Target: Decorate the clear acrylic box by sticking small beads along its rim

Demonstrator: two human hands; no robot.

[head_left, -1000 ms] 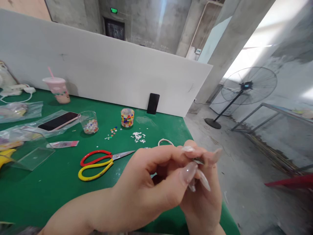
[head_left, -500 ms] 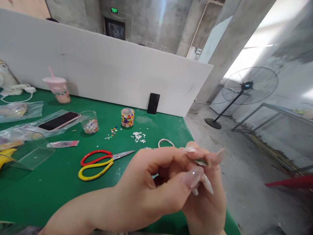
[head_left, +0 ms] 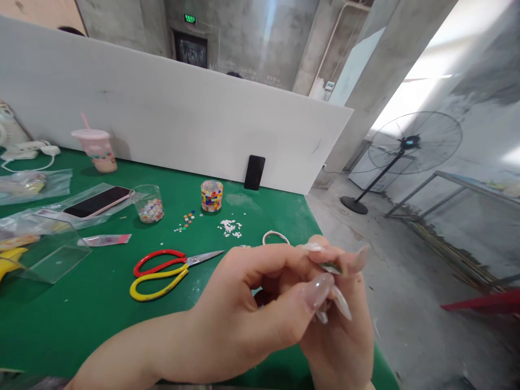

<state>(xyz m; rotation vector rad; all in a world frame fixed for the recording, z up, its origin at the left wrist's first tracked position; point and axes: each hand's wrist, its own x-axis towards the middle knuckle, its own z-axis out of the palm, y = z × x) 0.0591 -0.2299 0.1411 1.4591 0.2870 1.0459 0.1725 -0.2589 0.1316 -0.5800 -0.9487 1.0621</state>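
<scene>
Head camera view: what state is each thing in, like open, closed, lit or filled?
Left hand, fingers curled
Right hand, partly hidden
Small greenish thing, between fingers, mostly hidden
Scissors, closed
Clear cup, upright, partly filled
Patterned cup, upright
Pink cup, lidded, straw in
Black phone, propped up, dark
Pink-edged phone, flat, dark
Exit sign, lit

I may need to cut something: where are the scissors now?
In the head view, the scissors lie left of centre on the green table, just beside the left hand.
</scene>
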